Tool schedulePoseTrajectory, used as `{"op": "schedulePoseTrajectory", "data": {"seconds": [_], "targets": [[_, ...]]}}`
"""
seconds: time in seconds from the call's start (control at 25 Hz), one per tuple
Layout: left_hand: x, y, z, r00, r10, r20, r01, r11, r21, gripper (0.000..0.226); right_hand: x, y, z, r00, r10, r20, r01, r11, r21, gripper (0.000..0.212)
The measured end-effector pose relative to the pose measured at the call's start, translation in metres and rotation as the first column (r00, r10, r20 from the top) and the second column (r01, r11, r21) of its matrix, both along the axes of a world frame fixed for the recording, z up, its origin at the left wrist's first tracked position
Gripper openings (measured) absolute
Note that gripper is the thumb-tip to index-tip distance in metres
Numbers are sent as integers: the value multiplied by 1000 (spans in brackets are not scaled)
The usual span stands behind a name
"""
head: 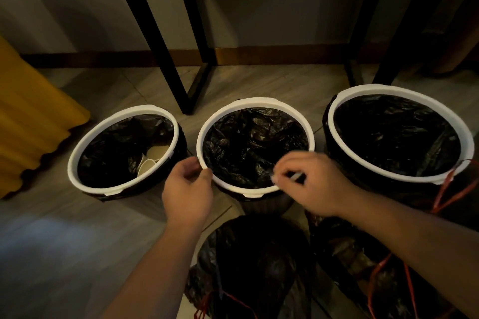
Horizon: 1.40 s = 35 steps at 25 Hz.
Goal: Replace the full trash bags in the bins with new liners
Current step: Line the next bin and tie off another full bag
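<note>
Three round bins with white rim rings stand in a row on the floor, each lined with a black bag. The left bin (77, 152) holds several paper cups (153, 158). My left hand (188, 189) grips the near-left rim of the middle bin (255, 103). My right hand (308, 183) pinches the same rim at its near-right side, fingers curled over the liner edge. The right bin (399, 90) has red drawstrings hanging at its near side. Two full black trash bags (256, 261) (355, 264) with red drawstrings lie on the floor just below my arms.
Black metal table legs (166, 64) stand behind the bins, close to the wall and its brown baseboard. A yellow curtain (28, 116) drapes onto the floor at the far left. Bare grey floor (64, 254) spreads out at the near left.
</note>
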<state>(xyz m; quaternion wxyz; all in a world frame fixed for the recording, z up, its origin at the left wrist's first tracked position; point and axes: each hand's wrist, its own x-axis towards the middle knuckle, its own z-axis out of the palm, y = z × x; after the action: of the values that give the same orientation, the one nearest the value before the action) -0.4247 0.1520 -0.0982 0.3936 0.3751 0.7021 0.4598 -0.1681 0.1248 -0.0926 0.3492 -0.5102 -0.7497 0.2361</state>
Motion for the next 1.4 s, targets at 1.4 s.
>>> {"op": "schedulePoseTrajectory", "data": {"seconds": [1.4], "targets": [[16,16,-4,886,-301,-352,286,954,-93,67,-56,207,-11,565,748,347,115,345,-931,14]]}}
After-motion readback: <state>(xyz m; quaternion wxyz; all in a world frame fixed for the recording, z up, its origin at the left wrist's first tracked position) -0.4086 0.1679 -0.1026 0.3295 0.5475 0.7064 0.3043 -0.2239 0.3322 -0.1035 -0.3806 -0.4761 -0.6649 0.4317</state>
